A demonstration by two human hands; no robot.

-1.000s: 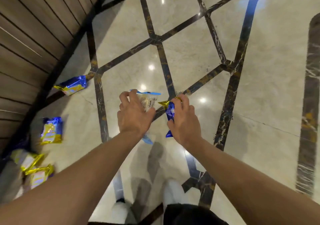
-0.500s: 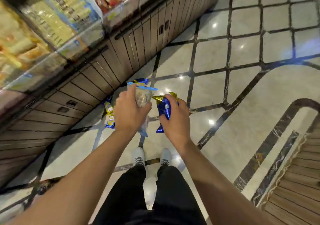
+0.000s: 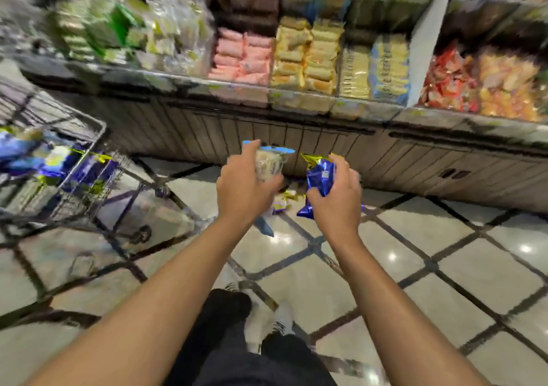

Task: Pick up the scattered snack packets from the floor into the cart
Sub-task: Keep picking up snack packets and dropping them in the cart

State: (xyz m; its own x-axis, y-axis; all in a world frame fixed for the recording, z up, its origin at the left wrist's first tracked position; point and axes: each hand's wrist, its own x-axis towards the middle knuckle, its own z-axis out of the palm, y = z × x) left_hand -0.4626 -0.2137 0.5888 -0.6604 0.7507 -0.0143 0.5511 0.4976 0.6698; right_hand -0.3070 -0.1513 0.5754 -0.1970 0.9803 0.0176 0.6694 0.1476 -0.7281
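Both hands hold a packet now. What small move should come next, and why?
Probably swing both arms left toward the cart: the left hand grips a clear packet, the right hand a blue packet, and the cart stands at left, apart from them.

Both bare forearms reach forward, side by side at chest height. The left hand (image 3: 241, 185) curls its fingers round a pale packet; the right hand (image 3: 336, 197) grips a blue one, knuckles up.
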